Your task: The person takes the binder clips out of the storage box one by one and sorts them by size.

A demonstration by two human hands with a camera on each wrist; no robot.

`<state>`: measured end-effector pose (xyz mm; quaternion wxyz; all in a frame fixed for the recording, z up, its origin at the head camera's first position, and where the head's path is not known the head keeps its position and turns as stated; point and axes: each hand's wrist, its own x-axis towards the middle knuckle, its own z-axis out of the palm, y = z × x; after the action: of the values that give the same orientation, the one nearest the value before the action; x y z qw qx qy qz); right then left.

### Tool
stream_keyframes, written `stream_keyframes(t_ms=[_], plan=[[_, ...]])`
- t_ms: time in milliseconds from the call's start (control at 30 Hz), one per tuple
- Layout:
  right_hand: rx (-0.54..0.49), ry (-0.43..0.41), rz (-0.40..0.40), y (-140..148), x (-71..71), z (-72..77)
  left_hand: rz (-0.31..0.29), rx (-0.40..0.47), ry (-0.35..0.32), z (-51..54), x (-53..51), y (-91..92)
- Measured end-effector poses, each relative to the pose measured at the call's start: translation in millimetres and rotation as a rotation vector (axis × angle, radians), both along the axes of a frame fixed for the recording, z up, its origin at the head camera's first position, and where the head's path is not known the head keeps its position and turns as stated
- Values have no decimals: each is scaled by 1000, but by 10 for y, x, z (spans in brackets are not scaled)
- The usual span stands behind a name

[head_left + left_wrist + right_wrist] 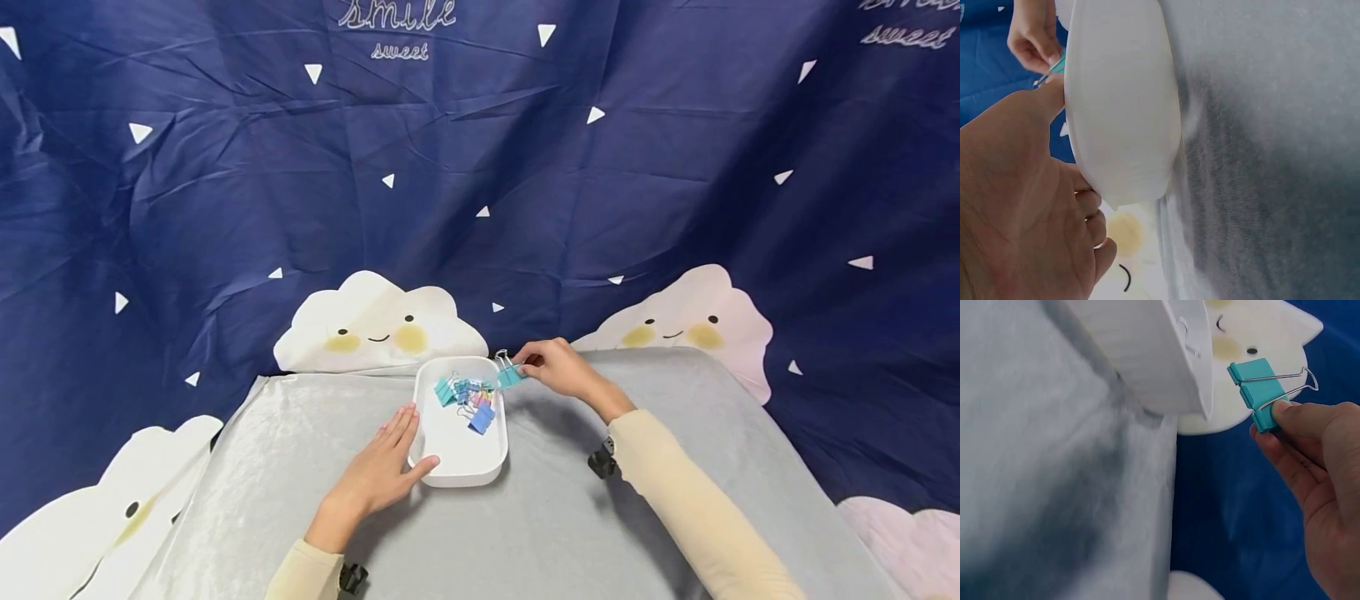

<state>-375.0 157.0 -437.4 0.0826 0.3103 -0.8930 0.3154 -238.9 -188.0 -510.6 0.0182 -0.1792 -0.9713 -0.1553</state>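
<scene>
A white rectangular tray (461, 450) stands on the grey cloth, with several binder clips in teal, blue and other colours inside. My right hand (564, 367) pinches a teal binder clip (1260, 384) between thumb and fingers, just past the tray's back right rim. Its wire handles (1300, 380) stick out from the body. On the left side, my left hand (378, 468) rests against the tray's rim with its fingers extended and its thumb at the front left corner. In the tray, a blue binder clip (481, 418) lies nearest the front, and another teal binder clip (445, 392) lies at the back left.
Grey velvety cloth (585, 533) covers the table around the tray. Behind it hangs a dark blue curtain (480, 142) printed with white triangles and smiling clouds. The tray sits close to the table's back edge.
</scene>
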Motion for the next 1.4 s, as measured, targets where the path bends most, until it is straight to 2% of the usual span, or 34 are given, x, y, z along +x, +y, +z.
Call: stream_keyframes(t_ms=[233,467,867,1033,1167,1400], plan=[[-21,-54,-95,286,-62,-102,1,0,3,-4,-1,-10],[-33,-77,-141,451,-136,-250,2,7,2,2,2,-11],[-76,-130,-194,513,-163,-390,6,3,-7,5,-2,1],[-95,-124,-202,512,-165,-456,10,14,-12,15,4,3],[-109,-105,-205,525,-187,-546,7,24,-14,23,-2,12],[-85,-137,-240,534,-188,-719,12,13,-28,18,-4,9]])
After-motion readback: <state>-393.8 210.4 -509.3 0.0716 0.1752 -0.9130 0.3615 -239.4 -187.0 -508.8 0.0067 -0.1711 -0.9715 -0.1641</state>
